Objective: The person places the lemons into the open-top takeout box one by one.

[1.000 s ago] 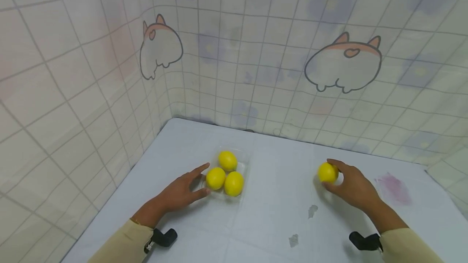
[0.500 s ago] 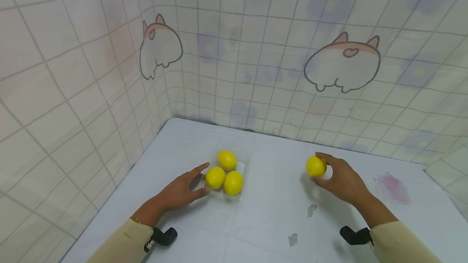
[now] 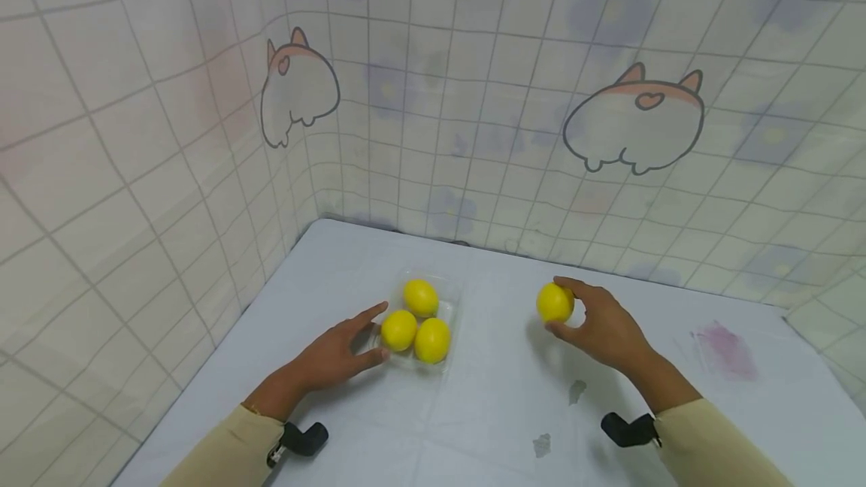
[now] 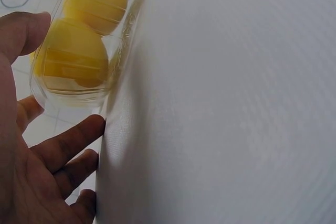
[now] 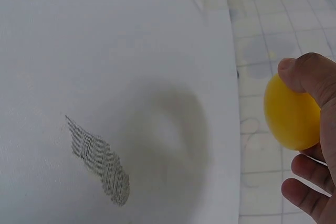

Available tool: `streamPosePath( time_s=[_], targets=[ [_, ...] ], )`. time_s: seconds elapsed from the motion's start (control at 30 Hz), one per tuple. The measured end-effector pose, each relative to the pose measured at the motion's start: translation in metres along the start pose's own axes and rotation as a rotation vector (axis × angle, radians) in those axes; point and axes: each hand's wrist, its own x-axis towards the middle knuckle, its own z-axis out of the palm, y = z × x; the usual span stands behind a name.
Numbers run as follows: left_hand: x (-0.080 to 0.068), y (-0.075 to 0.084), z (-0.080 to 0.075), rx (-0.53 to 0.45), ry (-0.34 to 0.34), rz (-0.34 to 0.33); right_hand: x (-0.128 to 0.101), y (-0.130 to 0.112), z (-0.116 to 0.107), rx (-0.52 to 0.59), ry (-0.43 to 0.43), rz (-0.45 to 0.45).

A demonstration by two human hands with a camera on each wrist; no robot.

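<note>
A clear plastic container stands on the white table, with three yellow lemons in it. My left hand is at its left end, thumb and index finger spread around that end. In the left wrist view the thumb overlaps the clear wall, while the other fingers stretch out beside it, low by the tabletop. My right hand pinches another lemon between thumb and fingers, to the right of the container. In the right wrist view this lemon is raised over the table, its shadow below.
The white tabletop has two grey patches near the right forearm and a pink stain at the right. Grid-patterned cloth walls close off the table's back and left side. Each wrist carries a black mount.
My right hand has moved left across the table with the lemon, bringing it closer to the container. The left hand and the container have stayed in place.
</note>
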Motion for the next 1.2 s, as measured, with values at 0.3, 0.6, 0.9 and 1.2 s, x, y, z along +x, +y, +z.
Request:
streamPosePath(
  time_s=[0.3, 0.6, 0.9, 1.2],
  targets=[
    [0.001, -0.002, 0.001, 0.0, 0.003, 0.003, 0.009, -0.02, 0.007, 0.021, -0.005, -0.008],
    [0.001, -0.001, 0.0, 0.0, -0.001, 0.001, 0.016, -0.032, 0.017, 0.042, -0.009, -0.018],
    [0.0, -0.001, 0.0, 0.003, 0.003, -0.003, 0.021, -0.042, 0.023, 0.061, -0.015, -0.018],
    [0.0, 0.0, 0.0, 0.002, 0.002, -0.004, 0.028, -0.054, 0.03, 0.079, -0.041, -0.014]
  ],
)
